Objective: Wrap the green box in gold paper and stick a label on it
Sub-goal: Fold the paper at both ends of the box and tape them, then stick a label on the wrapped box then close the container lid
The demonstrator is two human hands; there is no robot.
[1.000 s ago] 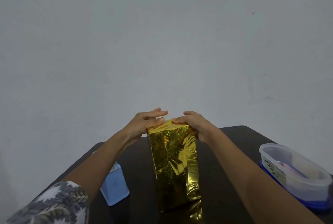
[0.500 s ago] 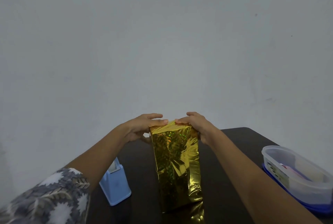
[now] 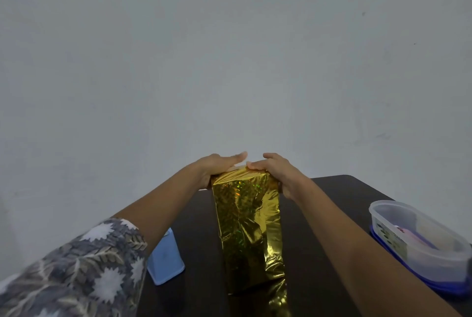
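Done so far: the box (image 3: pixel 245 214) is covered in gold paper on every side I can see, no green showing. It stands on end in the middle of the desk (image 3: pixel 201 253).
Step in hand: looks like the top end is getting folded shut, and the fold itself is hidden under the hands.
Left hand (image 3: pixel 217 168): fingers straight, laid flat across the top edge and pressing down, not gripping.
Right hand (image 3: pixel 274 172): curled over the top right corner of the box, thumb on the top face. The two hands nearly touch up there.
Still left: a loose tail of paper (image 3: pixel 277 298) trails on the desk at the bottom end, so I'd guess that end isn't closed yet. No label on any face I can see, so that's still to do.
Around: a small blue container (image 3: pixel 165 259) left of the box, under the left arm. A clear tub (image 3: pixel 413 240) sits well to the right with stuff inside, can't make out what.
In the way: nothing near the box, really. The tall box could tip if it's pushed sideways.
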